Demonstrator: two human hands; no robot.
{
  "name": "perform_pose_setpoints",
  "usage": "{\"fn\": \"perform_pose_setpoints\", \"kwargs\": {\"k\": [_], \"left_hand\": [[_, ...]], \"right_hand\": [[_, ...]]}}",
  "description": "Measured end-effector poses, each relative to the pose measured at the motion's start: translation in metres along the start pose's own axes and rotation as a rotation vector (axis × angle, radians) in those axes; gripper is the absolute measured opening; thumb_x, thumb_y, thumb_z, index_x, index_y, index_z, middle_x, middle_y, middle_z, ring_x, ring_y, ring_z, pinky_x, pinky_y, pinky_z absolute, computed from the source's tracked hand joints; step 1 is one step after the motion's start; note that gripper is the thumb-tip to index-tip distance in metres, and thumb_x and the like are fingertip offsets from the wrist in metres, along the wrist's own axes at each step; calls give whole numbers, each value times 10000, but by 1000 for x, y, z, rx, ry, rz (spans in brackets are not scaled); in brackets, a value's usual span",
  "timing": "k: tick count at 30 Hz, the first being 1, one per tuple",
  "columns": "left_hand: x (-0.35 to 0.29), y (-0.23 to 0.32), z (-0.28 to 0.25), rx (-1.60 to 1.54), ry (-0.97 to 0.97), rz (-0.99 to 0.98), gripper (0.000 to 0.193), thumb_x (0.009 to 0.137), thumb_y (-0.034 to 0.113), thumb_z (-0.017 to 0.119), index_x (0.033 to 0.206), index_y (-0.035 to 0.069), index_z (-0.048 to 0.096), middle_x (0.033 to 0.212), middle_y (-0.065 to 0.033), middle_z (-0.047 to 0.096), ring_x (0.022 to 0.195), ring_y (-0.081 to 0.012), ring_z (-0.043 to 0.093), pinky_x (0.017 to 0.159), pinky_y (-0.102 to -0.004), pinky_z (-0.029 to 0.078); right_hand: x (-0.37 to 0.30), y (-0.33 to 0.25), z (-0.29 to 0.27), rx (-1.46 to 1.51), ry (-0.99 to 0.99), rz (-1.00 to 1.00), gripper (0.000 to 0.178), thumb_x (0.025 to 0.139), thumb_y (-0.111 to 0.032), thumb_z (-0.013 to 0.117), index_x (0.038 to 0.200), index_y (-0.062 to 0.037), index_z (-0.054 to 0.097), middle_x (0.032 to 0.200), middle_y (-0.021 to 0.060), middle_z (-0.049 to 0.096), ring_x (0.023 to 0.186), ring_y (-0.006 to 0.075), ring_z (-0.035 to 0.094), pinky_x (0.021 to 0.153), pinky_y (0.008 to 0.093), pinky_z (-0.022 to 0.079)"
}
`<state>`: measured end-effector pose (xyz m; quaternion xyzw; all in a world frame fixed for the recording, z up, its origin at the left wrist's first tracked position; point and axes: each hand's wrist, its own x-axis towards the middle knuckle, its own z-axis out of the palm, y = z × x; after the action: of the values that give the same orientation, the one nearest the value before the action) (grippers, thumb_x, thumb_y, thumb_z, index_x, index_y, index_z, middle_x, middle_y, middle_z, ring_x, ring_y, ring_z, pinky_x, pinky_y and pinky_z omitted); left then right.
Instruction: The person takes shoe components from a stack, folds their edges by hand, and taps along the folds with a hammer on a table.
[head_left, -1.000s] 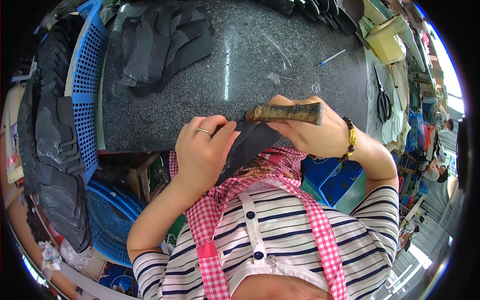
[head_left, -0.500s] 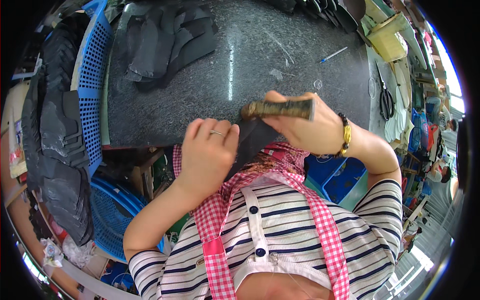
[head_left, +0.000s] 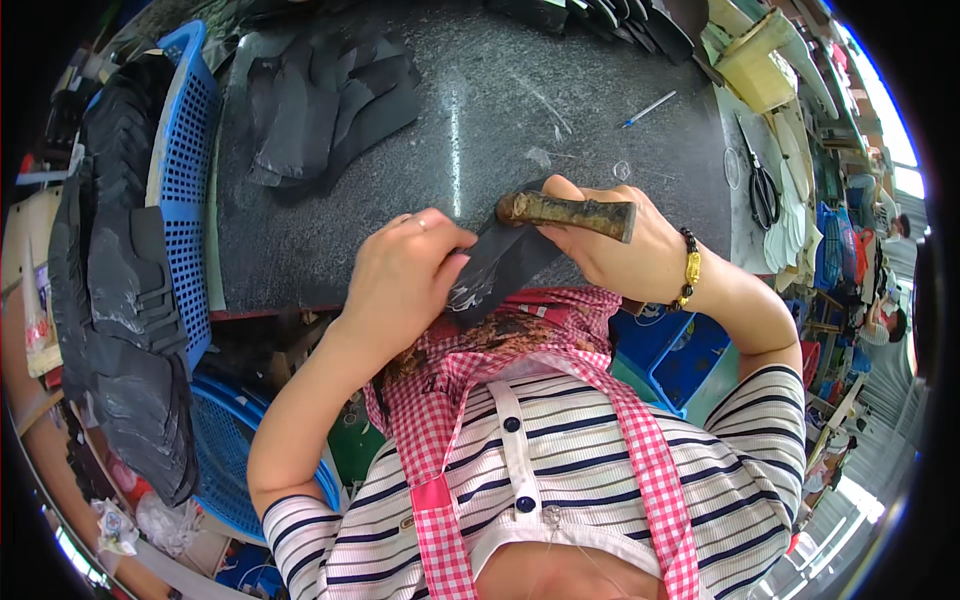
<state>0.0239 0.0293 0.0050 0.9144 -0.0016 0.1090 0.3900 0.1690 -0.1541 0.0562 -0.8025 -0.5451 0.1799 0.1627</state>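
Observation:
My right hand (head_left: pixel 630 240) is closed on a hammer (head_left: pixel 570 214) with a worn, brownish metal head; its rounded end points left and its handle is hidden by my hand. Beneath it, a dark grey flexible piece, like leather or sheet material, (head_left: pixel 500 268) lies at the table's near edge and hangs over toward my apron, with pale shiny marks on its lower part. My left hand (head_left: pixel 400 265) pinches the left edge of this piece between thumb and curled fingers. A ring is on that hand, a beaded bracelet on my right wrist.
A dark speckled tabletop (head_left: pixel 300 235) bears a pile of dark cut pieces (head_left: pixel 320 115) at far left. A pen (head_left: pixel 648 110) and black scissors (head_left: pixel 765 190) lie to the right. Blue baskets (head_left: pixel 187 150) and stacked dark pieces (head_left: pixel 130 270) stand on my left. A yellowish container (head_left: pixel 760 65) is at far right.
My left hand has shifted slightly up and left, its fingers now curled at the piece's edge, exposing more of it. The hammer's rounded end has moved slightly right and up.

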Motion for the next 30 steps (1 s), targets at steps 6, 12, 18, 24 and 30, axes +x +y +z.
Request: {"fn": "perform_pose_setpoints", "kwargs": {"k": [6,12,18,24,30], "left_hand": [[-10,10,-5,437,-35,199,156,768,60,665,923,62,685,880,-30,636,782,-228,610,745,-361,454],[-14,-3,-13,364,-70,248,167,761,70,634,916,60,695,922,-26,651,789,-190,608,796,-344,440],[-20,-15,-20,327,-37,259,166,742,80,666,905,73,695,909,0,646,798,-180,597,818,-356,438],[-28,-16,-16,342,22,277,169,723,89,704,892,90,702,900,8,641,813,-175,587,857,-383,435],[-35,-21,-9,360,106,274,164,725,126,732,884,102,699,912,16,615,843,-173,580,892,-394,426]], "right_hand": [[8,2,0,2,-75,-178,179,886,-167,568,1049,-113,616,814,122,609,611,318,628,535,424,498],[19,-1,-7,-137,-179,-232,208,854,-179,591,1052,-118,584,673,125,591,612,330,635,527,442,502],[15,-23,-7,-1,-195,-229,262,856,-153,588,1114,-125,621,783,97,623,584,302,625,509,419,502],[11,-24,9,184,-165,-86,197,863,-137,597,1049,-71,606,736,118,609,561,332,611,505,426,488],[19,-26,7,128,-43,-171,296,819,-158,639,1039,-57,468,697,129,592,580,330,624,497,410,486]]}}
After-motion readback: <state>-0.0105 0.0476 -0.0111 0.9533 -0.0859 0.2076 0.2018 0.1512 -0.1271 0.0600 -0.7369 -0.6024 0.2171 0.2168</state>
